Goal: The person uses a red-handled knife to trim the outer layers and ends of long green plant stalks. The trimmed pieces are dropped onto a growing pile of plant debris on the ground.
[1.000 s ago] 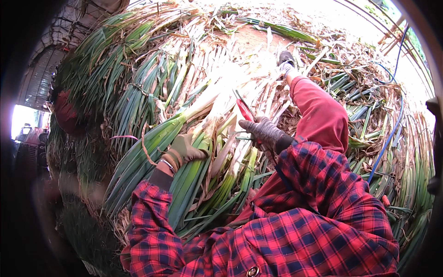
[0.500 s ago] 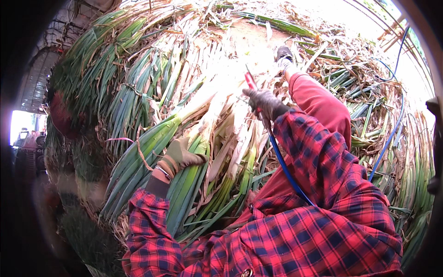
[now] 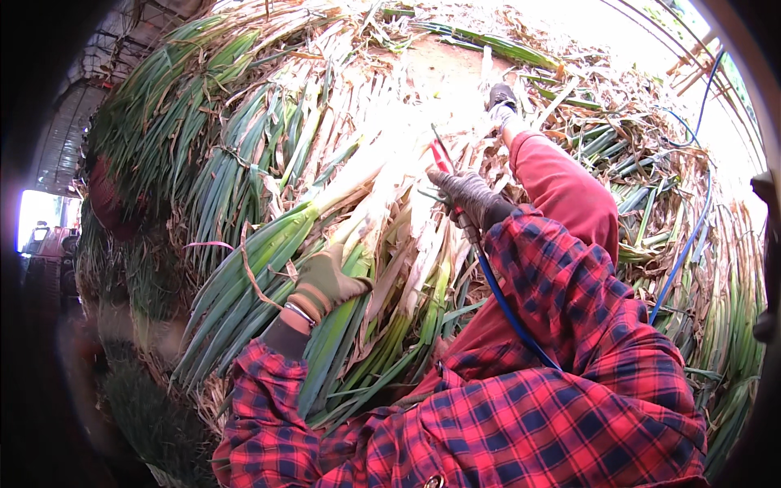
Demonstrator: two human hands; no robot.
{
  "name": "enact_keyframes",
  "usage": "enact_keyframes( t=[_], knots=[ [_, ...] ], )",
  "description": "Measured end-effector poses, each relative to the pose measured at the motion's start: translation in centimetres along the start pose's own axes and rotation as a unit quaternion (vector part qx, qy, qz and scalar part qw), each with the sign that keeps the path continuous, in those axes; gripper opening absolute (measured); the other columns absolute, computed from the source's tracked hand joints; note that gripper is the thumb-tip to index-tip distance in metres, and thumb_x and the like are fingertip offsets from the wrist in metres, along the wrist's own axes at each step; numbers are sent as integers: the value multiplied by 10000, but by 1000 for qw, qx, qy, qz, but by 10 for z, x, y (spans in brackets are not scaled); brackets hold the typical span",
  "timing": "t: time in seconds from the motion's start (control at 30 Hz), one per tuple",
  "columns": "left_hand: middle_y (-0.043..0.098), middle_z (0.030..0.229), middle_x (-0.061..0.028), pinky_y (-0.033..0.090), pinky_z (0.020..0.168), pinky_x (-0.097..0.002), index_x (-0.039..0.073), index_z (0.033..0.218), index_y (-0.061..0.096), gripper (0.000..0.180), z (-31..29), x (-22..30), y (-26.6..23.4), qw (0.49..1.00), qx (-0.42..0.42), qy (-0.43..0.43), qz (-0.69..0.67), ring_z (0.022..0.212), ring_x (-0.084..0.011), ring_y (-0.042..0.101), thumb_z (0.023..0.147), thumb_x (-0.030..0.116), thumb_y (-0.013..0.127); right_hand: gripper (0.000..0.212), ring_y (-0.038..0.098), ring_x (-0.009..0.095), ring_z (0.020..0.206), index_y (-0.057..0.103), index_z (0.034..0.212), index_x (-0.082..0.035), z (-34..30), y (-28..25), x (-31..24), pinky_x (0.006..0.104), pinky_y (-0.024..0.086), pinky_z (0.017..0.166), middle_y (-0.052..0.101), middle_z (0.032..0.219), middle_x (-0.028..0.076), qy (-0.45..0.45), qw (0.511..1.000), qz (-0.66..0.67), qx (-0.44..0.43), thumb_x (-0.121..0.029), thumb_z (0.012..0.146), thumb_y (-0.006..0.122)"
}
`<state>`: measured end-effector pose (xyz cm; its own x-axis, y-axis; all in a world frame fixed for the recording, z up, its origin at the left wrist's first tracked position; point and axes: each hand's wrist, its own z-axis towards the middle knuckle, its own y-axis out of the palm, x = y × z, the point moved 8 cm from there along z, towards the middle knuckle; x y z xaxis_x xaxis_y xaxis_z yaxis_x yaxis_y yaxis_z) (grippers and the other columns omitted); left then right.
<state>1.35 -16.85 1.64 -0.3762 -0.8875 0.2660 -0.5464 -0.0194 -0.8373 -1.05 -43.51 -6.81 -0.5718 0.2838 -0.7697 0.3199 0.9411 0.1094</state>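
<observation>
My gloved left hand (image 3: pixel 325 285) is closed round the green stalks of some long green onions (image 3: pixel 264 248), thumb pointing right; part of its grip is hidden by leaves. The onions' pale ends point up and away, washed out by bright light. My gloved right hand (image 3: pixel 476 195) grips a red air blow gun (image 3: pixel 440 154) with a thin dark nozzle, beside the pale stalks. From its lower end a blue hose (image 3: pixel 521 325) runs down toward my plaid shirt. More loose onions (image 3: pixel 407 317) lie between my hands.
Large piles of onions (image 3: pixel 236 163) spread at the left, others (image 3: pixel 732 325) at the right. Dry peeled husks (image 3: pixel 634 89) litter the far right. My leg in red trousers (image 3: pixel 565 187) stretches forward. Another length of blue hose (image 3: pixel 691 236) crosses the right side. A pink tie (image 3: pixel 210 244) lies at left.
My left hand has moved slightly right and up on the stalks. The blow gun and right hand have shifted slightly downward.
</observation>
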Motion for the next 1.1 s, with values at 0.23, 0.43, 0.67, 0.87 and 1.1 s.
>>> enact_keyframes(
  t=[0.23, 0.43, 0.67, 0.87, 1.1],
  knots=[
    [637, 950, -261, 498, 794, -434, -34, 1159, 521, 717, -6, 13, 9, 1000, 7, -16, 23, 910, -405, 625, 641, 379, 795, 465, 435, 126, 361, 521, 795, -47, -18, 10, 0, 278, 358, 312, 501, 578, 42, -28, 1000, -5, 7, -469, 799, 716],
    [627, 949, -263, 496, 792, -444, -31, 1172, 511, 714, -6, 14, 17, 998, 40, -1, 44, 906, -414, 617, 644, 356, 796, 332, 472, 188, 349, 540, 855, 8, -6, 6, -4, 331, 382, 302, 526, 538, 94, 3, 999, 31, 10, -293, 859, 680],
    [625, 962, -262, 496, 776, -448, -16, 1193, 513, 733, -6, 15, 20, 998, 31, -22, 56, 906, -410, 612, 632, 361, 797, 367, 507, 197, 373, 540, 839, 18, 0, 6, 3, 325, 382, 313, 535, 549, 102, -26, 1000, 11, 12, -316, 849, 692],
    [617, 958, -255, 494, 780, -462, -23, 1099, 530, 634, -14, 25, 17, 997, 62, -5, 55, 903, -419, 604, 643, 328, 797, 380, 490, 185, 361, 527, 779, -15, 2, 8, 2, 320, 364, 296, 528, 575, 89, -14, 998, 61, 13, -352, 843, 691],
    [614, 944, -266, 475, 798, -460, -19, 1019, 527, 539, -16, 35, 20, 992, 93, 50, 70, 892, -409, 603, 659, 285, 789, 402, 489, 180, 359, 536, 856, 4, 7, 0, 3, 326, 400, 322, 563, 600, 100, -55, 998, 26, 17, -373, 850, 675]
  ],
)
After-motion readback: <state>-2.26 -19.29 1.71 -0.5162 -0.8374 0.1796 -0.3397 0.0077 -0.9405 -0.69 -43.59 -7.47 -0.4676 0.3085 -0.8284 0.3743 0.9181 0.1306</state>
